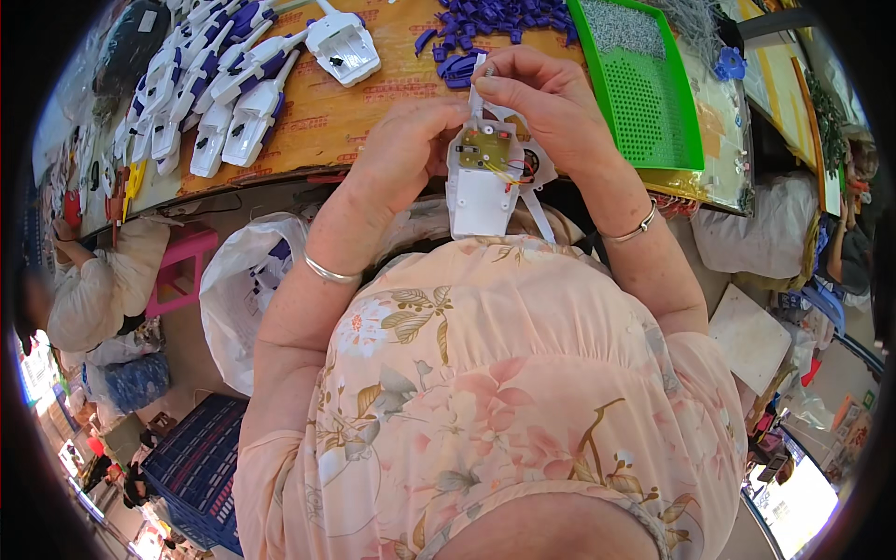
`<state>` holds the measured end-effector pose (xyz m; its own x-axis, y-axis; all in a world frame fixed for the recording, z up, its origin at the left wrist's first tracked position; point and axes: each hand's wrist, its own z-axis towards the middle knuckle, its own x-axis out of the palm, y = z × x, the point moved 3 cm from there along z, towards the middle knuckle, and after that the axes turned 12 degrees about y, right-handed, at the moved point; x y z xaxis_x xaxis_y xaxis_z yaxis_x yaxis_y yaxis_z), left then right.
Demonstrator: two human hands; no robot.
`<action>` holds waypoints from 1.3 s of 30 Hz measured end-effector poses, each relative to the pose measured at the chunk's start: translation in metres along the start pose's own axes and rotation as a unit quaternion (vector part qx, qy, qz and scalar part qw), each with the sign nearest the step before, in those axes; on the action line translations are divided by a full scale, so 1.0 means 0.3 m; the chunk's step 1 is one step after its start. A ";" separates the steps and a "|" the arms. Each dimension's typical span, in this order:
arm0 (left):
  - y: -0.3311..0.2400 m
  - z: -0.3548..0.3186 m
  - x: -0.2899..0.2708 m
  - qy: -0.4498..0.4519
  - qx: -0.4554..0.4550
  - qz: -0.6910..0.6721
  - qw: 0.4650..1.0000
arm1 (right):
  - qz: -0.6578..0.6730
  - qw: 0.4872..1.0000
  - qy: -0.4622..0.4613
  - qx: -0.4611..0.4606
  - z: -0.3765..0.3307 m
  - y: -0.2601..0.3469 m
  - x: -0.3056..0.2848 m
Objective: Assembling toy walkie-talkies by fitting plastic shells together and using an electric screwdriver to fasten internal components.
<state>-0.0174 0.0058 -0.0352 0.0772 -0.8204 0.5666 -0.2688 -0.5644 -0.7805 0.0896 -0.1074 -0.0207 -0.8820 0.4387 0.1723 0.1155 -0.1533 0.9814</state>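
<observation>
Both hands meet just off the near edge of the wooden desk [345,117], above the person's lap. The left hand [411,140] curls its fingers against the left side of a white plastic housing with an exposed green circuit board and thin wires [481,182], gripping it upright. The right hand [546,103] arches over the top, thumb and forefinger pinched together on a small part just above the board. On the desk's far left lies a row of white-and-blue plastic housings [219,89]; loose purple plastic pieces [485,23] sit at the far edge, beside a green perforated plastic tray [649,103] toward the right.
</observation>
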 end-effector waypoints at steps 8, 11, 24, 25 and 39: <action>-0.011 0.009 -0.018 0.055 -0.001 0.093 0.994 | 0.037 0.999 -0.006 -0.007 -0.002 0.000 0.011; 0.000 0.014 -0.022 0.073 0.006 0.090 0.993 | 0.008 0.999 0.030 0.034 -0.004 -0.004 0.007; 0.008 0.018 -0.034 0.089 0.020 0.060 0.994 | 0.038 0.999 0.018 0.019 0.004 -0.021 0.022; 0.008 0.018 -0.036 0.093 0.020 0.058 0.994 | 0.045 0.998 0.023 0.021 0.004 -0.021 0.024; 0.023 0.028 -0.050 0.075 0.028 0.090 0.993 | -0.007 1.000 0.022 0.012 0.008 -0.034 0.017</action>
<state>-0.0125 0.0134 -0.0513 -0.1127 -0.8878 0.4463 -0.2119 -0.4173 -0.8837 0.0850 -0.1015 -0.0296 -0.9027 0.4015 0.1549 0.1129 -0.1263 0.9855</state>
